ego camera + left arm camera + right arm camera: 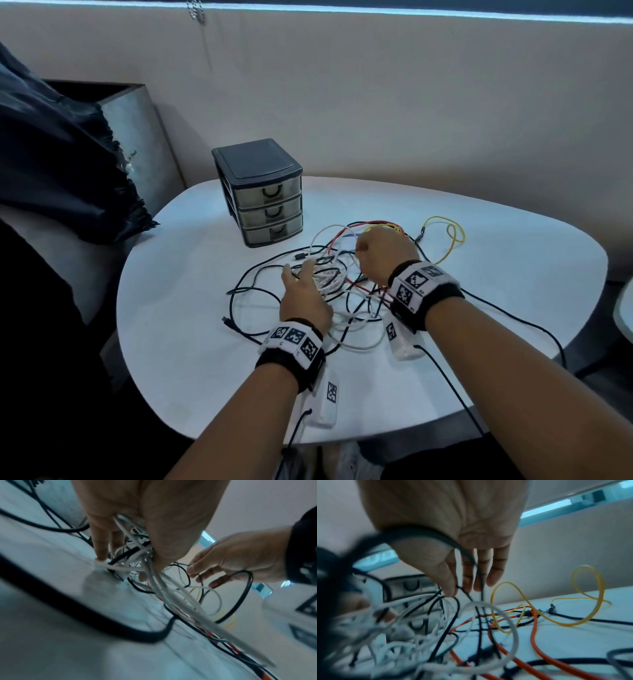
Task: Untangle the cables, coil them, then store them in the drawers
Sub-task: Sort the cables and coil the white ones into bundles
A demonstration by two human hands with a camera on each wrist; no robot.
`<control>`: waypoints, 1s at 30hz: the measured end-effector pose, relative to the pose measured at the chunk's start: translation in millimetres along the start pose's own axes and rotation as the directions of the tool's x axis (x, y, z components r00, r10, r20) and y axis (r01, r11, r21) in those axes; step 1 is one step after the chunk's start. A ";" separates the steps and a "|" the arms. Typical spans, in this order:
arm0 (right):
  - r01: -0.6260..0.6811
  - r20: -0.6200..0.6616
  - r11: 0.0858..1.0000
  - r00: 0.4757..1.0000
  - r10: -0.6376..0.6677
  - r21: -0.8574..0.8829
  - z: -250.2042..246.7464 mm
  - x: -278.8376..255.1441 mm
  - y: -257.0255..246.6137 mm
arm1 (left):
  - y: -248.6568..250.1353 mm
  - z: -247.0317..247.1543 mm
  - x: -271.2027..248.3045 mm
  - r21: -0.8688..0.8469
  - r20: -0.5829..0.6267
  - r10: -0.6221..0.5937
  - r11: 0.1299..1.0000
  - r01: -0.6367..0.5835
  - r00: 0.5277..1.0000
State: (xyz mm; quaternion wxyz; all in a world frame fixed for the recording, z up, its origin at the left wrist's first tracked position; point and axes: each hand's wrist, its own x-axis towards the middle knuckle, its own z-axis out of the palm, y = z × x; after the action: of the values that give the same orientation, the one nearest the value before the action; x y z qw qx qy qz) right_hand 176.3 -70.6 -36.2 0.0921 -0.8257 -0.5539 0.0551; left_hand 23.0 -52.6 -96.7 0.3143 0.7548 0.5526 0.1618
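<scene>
A rounded white table (178,359) stood against a pale wall, with a dark fabric bundle (58,164) at its far-left edge. Near the table's back edge sat a small dark-grey plastic cabinet of three translucent drawers (260,192), all three closed.

Just in front and to the right of it sprawled a tangle of thin cables (342,284) in black, white, red-orange and yellow, still knotted together on the tabletop. A thick black cable (246,291) looped out to the left of the heap, and a thin yellow cable (448,236) lay in loose loops on the far right side, its curls standing partly off the surface. A red-orange cable (534,639) ran through the middle, under the white strands.

The left hand (303,298) reached into the heap from the near side, with fingers (101,545) pointing down to the table and the thumb closed against them round a bunch of white cables (154,577).

The right hand (383,253) was above the far part of the tangle; its thumb and forefinger pinched a thin black cable (465,592), which hung down into the heap, while the other fingers (496,572) hung loosely straight. Both wrists wore black bands with white marker tags (414,281).
</scene>
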 end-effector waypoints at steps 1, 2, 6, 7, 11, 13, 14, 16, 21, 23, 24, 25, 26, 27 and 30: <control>-0.021 -0.061 0.998 0.998 0.025 0.067 -7.1 1.0 2.5 | -1.4 -3.2 1.5 0.008 -0.003 0.000 1.000 0.000 1.000; -0.046 -0.125 0.988 0.990 0.065 0.146 -16.3 2.0 6.6 | -3.8 -6.8 3.8 0.001 -0.015 0.000 1.000 0.000 1.000; -0.155 -0.296 0.905 0.911 0.286 0.397 -58.5 9.2 41.4 | -19.3 -27.9 16.8 -0.114 -0.151 -0.037 0.993 0.020 0.988; -0.160 -0.314 0.869 0.889 0.333 0.468 -68.6 11.0 51.8 | -23.5 -35.1 19.2 -0.135 -0.190 -0.063 0.990 0.037 0.980; -0.116 -0.200 0.477 0.803 0.561 0.871 -100.4 10.4 84.8 | -40.6 -60.2 26.4 -0.203 -0.289 -0.126 0.977 0.068 0.949; -0.020 -0.152 0.256 0.760 0.632 0.966 -109.5 4.3 94.2 | -48.4 -67.9 27.8 -0.239 -0.314 -0.148 0.968 0.073 0.938; 0.037 -0.162 0.200 0.733 0.661 0.979 -114.3 -0.7 96.5 | -52.0 -70.6 27.4 -0.249 -0.324 -0.158 0.966 0.077 0.933; 0.132 -0.216 0.171 0.637 0.740 0.976 -117.2 -6.5 107.7 | -59.1 -75.0 25.1 -0.281 -0.357 -0.190 0.956 0.089 0.915; -0.153 -0.205 0.409 0.681 0.703 0.900 -90.3 -12.3 138.6 | -60.4 -80.4 21.3 -0.450 -0.376 -0.302 0.886 0.112 0.876; -0.287 -0.133 0.556 0.792 0.595 0.780 -51.8 2.4 161.5 | -53.8 -79.4 19.0 -0.453 -0.361 -0.263 0.888 0.078 0.895; -0.306 -0.108 0.626 0.839 0.533 0.717 -32.5 5.9 163.2 | -50.7 -78.8 17.5 -0.450 -0.354 -0.241 0.891 0.062 0.904; -0.283 -0.109 0.683 0.876 0.470 0.674 -16.5 5.6 156.3 | -48.3 -78.3 16.0 -0.446 -0.345 -0.225 0.893 0.052 0.911; -0.226 -0.142 0.734 0.904 0.403 0.640 -11.1 -2.4 134.1 | -46.0 -78.1 14.3 -0.443 -0.337 -0.214 0.895 0.046 0.917; -0.160 -0.176 0.774 0.927 0.331 0.612 -14.6 -16.5 98.1 | -45.3 -77.4 13.5 -0.433 -0.332 -0.199 0.900 0.039 0.922; 0.016 -0.108 0.895 0.994 0.036 0.447 -7.2 -35.6 32.1 | -45.8 -75.4 11.5 -0.402 -0.316 -0.142 0.915 0.003 0.938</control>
State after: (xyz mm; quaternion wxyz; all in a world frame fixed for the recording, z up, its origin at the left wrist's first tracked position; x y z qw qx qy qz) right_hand 193.2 -116.1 -36.3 0.3100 -0.7871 -0.5161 0.1344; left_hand -51.3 -10.8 -71.2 0.3664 0.6149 0.5822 0.3855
